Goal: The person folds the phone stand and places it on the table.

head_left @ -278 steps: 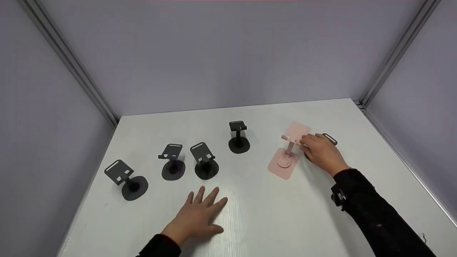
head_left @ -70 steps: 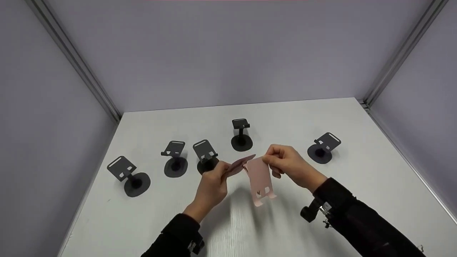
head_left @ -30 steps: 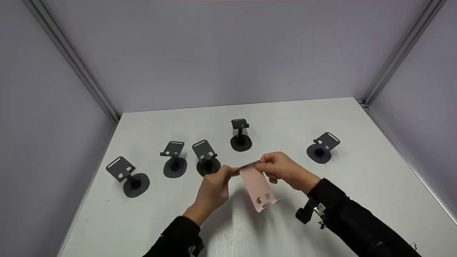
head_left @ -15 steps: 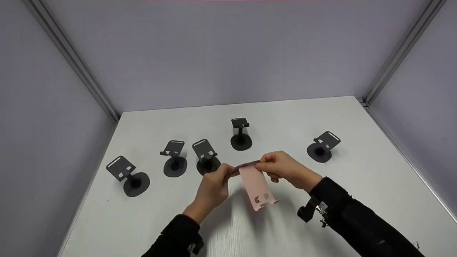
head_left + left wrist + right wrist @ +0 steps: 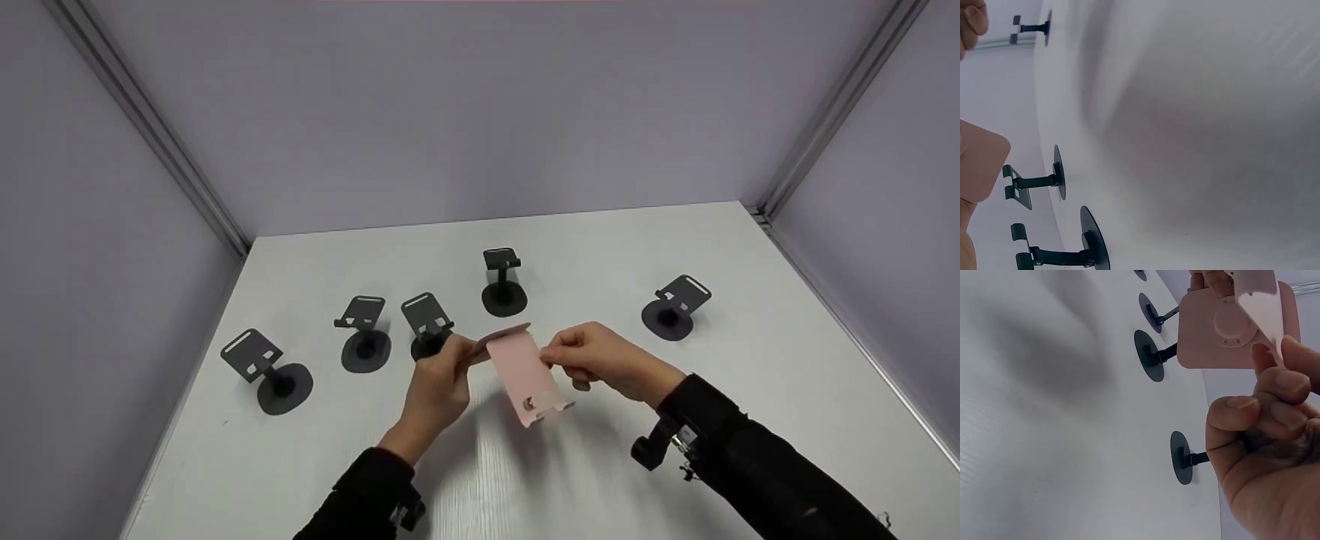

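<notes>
A pink phone stand (image 5: 521, 375) is held above the table, its slotted holder panel hanging down with the two lip hooks lowest. My left hand (image 5: 439, 386) grips the stand's base plate (image 5: 1202, 332), which shows a round hinge disc and screws in the right wrist view. With thumb and forefinger, my right hand (image 5: 604, 364) pinches the right edge of the holder panel; its other fingers are curled. In the left wrist view only a rounded corner of the pink plate (image 5: 982, 163) shows. The stand's arm is hidden between the two plates.
Several black phone stands stand on the white table (image 5: 337, 450): a far-left one (image 5: 285, 390), two left of the middle, a back one (image 5: 504, 298) and a right one (image 5: 667, 319). One (image 5: 426, 315) is partly behind my left hand. Grey walls enclose the table.
The pink stand has been lifted from the table's right side into both hands. Since half a second ago, it shifted slightly left and my right pinch moved from the panel's top to its side edge.
</notes>
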`<state>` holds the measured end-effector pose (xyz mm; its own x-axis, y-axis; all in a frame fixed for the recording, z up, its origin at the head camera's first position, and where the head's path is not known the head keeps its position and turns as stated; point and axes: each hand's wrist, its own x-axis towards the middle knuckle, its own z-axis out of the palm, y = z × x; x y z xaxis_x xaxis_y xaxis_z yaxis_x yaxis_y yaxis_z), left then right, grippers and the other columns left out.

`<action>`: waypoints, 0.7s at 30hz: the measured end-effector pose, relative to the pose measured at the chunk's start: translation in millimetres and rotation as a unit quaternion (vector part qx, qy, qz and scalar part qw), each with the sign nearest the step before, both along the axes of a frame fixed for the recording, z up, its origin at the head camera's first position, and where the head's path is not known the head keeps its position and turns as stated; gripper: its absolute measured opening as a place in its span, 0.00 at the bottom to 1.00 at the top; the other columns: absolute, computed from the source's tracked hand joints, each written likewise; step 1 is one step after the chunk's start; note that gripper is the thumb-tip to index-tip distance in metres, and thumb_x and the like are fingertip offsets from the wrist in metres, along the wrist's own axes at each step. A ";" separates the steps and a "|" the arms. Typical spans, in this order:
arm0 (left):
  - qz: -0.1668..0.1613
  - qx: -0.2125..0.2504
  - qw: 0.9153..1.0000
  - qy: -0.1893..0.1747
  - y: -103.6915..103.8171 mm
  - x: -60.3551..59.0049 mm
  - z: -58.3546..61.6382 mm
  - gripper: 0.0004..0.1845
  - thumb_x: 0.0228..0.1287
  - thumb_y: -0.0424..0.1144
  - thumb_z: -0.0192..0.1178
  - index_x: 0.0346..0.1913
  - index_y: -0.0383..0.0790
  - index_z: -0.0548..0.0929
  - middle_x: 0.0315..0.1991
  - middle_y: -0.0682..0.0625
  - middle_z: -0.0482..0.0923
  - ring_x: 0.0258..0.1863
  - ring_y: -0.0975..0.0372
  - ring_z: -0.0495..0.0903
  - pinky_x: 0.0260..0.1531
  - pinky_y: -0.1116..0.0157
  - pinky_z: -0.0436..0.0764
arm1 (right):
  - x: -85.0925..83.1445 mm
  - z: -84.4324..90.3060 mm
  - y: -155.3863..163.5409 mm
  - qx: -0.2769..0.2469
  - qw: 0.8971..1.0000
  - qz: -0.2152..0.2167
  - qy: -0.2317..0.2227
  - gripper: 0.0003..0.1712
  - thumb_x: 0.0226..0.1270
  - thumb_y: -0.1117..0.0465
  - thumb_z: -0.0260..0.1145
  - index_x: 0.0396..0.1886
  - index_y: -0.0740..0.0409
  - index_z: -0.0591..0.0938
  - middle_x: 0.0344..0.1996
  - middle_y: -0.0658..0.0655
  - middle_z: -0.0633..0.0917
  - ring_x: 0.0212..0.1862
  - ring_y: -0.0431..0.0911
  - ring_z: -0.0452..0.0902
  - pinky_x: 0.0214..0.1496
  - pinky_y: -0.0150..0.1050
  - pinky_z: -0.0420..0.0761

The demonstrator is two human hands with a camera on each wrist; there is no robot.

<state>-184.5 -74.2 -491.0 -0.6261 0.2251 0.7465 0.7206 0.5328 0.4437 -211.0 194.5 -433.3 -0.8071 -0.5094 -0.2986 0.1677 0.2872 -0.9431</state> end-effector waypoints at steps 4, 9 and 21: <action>0.015 0.007 1.000 -0.010 -3.1 -0.5 0.2 0.17 0.55 0.13 0.60 0.41 0.35 0.76 0.32 0.45 0.84 0.23 0.61 0.81 0.23 0.62 0.83 | 3.2 -0.2 1.2 -0.002 1.000 0.011 -0.012 0.12 0.71 0.54 0.70 0.32 0.57 0.84 0.14 0.47 0.68 0.19 0.38 0.62 0.25 0.32 0.70; 0.029 0.011 0.999 -0.019 -6.2 -2.0 0.1 0.15 0.59 0.15 0.62 0.42 0.36 0.76 0.33 0.46 0.86 0.24 0.61 0.83 0.24 0.61 0.84 | 7.4 0.2 1.0 -0.010 0.999 0.032 -0.018 0.12 0.70 0.54 0.71 0.34 0.59 0.85 0.16 0.47 0.70 0.19 0.38 0.61 0.25 0.32 0.68; 0.045 0.022 0.998 -0.028 -7.1 -2.1 -0.8 0.14 0.61 0.16 0.60 0.43 0.36 0.76 0.35 0.45 0.87 0.28 0.57 0.87 0.26 0.58 0.86 | 7.5 -2.1 -1.9 -0.012 0.998 0.053 -0.010 0.06 0.69 0.61 0.69 0.35 0.60 0.82 0.24 0.46 0.81 0.21 0.38 0.65 0.24 0.31 0.67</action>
